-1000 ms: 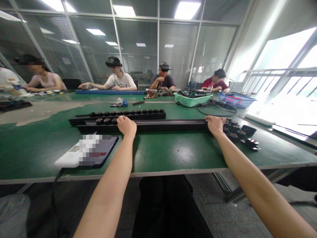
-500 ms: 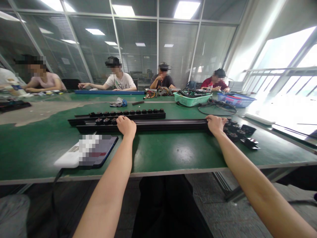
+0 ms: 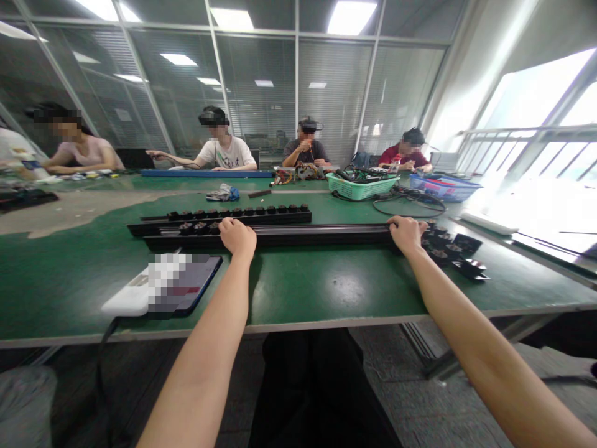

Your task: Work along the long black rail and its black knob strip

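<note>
A long black rail [image 3: 321,238] with a pale channel along its top lies across the green table in front of me. My left hand [image 3: 238,238] is closed over it left of the middle, beside several small black pieces [image 3: 200,228] seated in the channel. At the right end, my right hand [image 3: 407,235] grips the same rail with bent fingers; its fingertips are partly hidden. Just behind lies a second black rail [image 3: 280,218], topped by a row of similar small pieces. Loose black pieces [image 3: 450,250] with metallic parts are heaped beyond my right hand.
A phone [image 3: 205,283] and a white device [image 3: 125,298] lie near the front edge at left. Farther back are a blue-grey cloth [image 3: 224,193], a green basket [image 3: 357,188] of cables, a blue basket [image 3: 448,188] and a black cable [image 3: 413,208]. Several people sit across the table.
My hands and the rail show no visible movement. Across the table, the person in the white shirt has shifted one hand slightly left and up.
</note>
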Action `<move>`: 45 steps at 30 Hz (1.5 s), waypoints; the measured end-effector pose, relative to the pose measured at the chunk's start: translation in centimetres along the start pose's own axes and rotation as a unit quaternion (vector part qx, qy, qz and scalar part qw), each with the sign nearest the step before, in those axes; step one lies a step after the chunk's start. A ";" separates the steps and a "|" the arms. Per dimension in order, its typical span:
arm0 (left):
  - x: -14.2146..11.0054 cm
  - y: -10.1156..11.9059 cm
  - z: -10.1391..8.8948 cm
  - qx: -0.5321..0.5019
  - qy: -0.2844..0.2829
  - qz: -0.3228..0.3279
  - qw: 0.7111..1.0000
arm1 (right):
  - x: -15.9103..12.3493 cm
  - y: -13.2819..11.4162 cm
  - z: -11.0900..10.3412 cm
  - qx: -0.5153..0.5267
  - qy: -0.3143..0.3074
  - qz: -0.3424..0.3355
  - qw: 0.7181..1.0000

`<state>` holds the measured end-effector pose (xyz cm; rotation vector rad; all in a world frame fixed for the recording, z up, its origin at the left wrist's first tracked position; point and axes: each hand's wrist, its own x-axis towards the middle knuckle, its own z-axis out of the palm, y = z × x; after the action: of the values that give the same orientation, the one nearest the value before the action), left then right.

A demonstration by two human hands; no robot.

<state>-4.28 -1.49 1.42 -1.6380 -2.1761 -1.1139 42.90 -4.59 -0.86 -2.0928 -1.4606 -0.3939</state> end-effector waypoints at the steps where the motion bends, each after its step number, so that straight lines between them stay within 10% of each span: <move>1: 0.0 0.0 0.0 0.000 0.000 0.000 1.000 | 0.0 0.0 0.0 -0.002 0.003 0.000 1.000; 45: 0.1 0.0 0.1 0.005 0.001 0.002 1.000 | 0.1 -0.5 -0.5 -0.042 -0.029 0.069 0.996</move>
<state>-4.27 -1.36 1.37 -1.6362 -2.1733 -1.1015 42.51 -4.66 -0.28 -2.2743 -1.3414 -0.3492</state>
